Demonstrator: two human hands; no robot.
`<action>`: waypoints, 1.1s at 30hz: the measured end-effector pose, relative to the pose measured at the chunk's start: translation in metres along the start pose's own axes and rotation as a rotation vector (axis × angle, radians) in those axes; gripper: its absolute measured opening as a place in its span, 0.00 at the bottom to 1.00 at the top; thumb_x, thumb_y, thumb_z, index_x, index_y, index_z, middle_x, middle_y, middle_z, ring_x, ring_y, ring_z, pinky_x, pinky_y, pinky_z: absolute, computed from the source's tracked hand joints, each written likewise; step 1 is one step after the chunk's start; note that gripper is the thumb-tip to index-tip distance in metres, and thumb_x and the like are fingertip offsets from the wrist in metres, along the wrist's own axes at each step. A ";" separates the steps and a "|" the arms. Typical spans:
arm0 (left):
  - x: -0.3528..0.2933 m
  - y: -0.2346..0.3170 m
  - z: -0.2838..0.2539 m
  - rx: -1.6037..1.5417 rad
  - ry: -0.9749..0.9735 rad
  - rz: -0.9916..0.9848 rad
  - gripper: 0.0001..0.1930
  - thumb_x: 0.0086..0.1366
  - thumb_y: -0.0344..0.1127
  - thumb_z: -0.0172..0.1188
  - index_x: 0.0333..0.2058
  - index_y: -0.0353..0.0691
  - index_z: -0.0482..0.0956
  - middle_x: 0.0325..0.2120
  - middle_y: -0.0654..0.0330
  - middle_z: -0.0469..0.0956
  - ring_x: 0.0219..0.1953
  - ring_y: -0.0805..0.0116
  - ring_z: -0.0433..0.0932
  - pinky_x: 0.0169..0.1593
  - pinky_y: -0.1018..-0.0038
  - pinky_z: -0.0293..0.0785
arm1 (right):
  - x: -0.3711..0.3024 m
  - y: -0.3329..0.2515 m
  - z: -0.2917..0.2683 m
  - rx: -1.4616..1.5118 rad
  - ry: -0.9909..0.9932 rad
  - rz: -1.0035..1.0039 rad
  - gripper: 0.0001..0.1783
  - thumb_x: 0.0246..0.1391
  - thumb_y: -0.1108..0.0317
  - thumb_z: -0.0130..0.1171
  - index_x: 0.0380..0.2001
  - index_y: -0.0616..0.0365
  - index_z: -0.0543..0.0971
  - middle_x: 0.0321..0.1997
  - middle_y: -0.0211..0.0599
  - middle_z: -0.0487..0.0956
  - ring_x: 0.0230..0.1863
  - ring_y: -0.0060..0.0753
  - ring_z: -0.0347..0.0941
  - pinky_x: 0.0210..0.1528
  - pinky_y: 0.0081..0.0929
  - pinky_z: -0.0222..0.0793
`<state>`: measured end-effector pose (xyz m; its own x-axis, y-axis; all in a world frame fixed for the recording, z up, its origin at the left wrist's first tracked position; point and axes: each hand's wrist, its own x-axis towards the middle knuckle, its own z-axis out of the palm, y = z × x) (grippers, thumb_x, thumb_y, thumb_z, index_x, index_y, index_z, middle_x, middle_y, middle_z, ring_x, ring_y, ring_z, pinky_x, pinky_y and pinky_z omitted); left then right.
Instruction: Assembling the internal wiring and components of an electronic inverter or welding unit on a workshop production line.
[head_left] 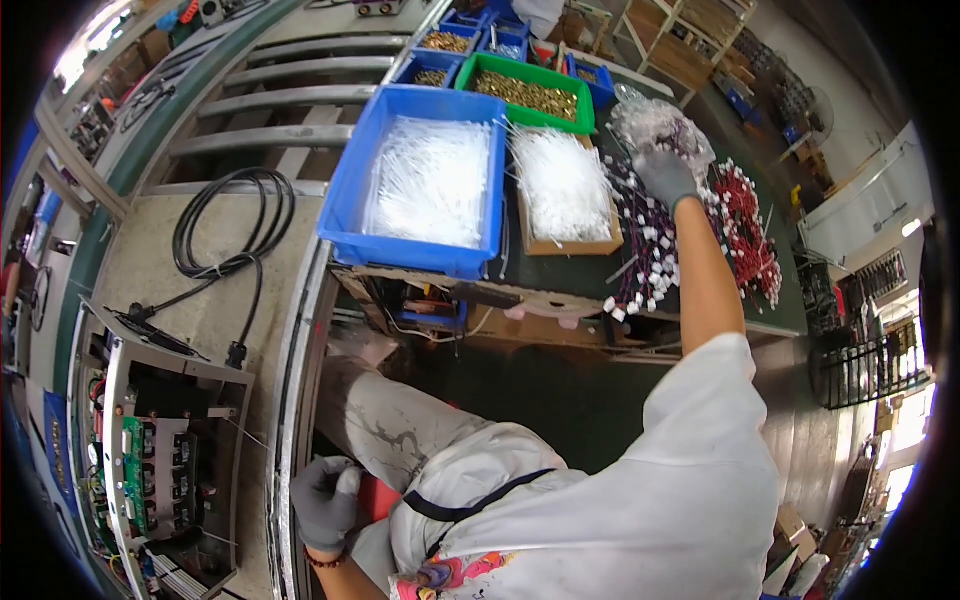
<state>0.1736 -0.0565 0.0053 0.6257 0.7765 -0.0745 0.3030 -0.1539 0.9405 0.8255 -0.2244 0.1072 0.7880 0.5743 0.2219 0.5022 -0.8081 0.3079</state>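
Observation:
My right hand (pixel 667 178), in a grey glove, reaches far out over a pile of dark wire leads with white connectors (pixel 650 255). It is beside a crumpled clear plastic bag (pixel 640 118). Its fingertips are too unclear to show whether they grip a lead. Near the metal edge of the conveyor bench, my left hand (pixel 326 502), also gloved in grey, is low with its fingers curled in and its thumb raised; nothing shows in it. Left of it an opened metal equipment case (pixel 230 470) with green circuit boards (pixel 135 475) sits on the bench.
A blue bin (pixel 340 225) and a cardboard box (pixel 575 245) hold white cable ties. Behind them a green bin (pixel 580 110) holds brass-coloured hardware. Red wire leads (pixel 745 225) lie at the right. A coiled black cable (pixel 265 235) rests by the conveyor rollers (pixel 290 97).

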 end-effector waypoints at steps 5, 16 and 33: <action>0.000 -0.013 0.002 -0.090 -0.034 -0.041 0.17 0.61 0.39 0.71 0.38 0.28 0.81 0.28 0.60 0.82 0.29 0.75 0.78 0.35 0.77 0.74 | -0.024 0.029 -0.074 0.569 0.853 0.396 0.14 0.60 0.63 0.50 0.36 0.56 0.83 0.32 0.44 0.84 0.40 0.51 0.82 0.45 0.42 0.76; 0.022 -0.012 0.022 -0.100 -0.159 -0.117 0.26 0.62 0.53 0.70 0.38 0.29 0.79 0.28 0.63 0.78 0.32 0.74 0.75 0.39 0.78 0.71 | -0.057 0.302 -0.074 -0.066 0.598 0.415 0.18 0.59 0.59 0.49 0.39 0.61 0.81 0.45 0.55 0.82 0.48 0.53 0.80 0.51 0.43 0.75; 0.026 -0.012 0.057 -0.041 -0.144 -0.080 0.15 0.62 0.38 0.68 0.38 0.32 0.77 0.25 0.63 0.76 0.26 0.76 0.72 0.32 0.80 0.69 | -0.028 0.276 0.184 0.161 -0.150 0.548 0.19 0.55 0.56 0.60 0.43 0.58 0.83 0.48 0.55 0.82 0.52 0.54 0.79 0.57 0.43 0.74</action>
<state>0.2272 -0.0688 -0.0265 0.6982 0.6892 -0.1939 0.3281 -0.0674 0.9422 1.0076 -0.4871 0.0156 0.9837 0.0525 0.1718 0.0465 -0.9982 0.0387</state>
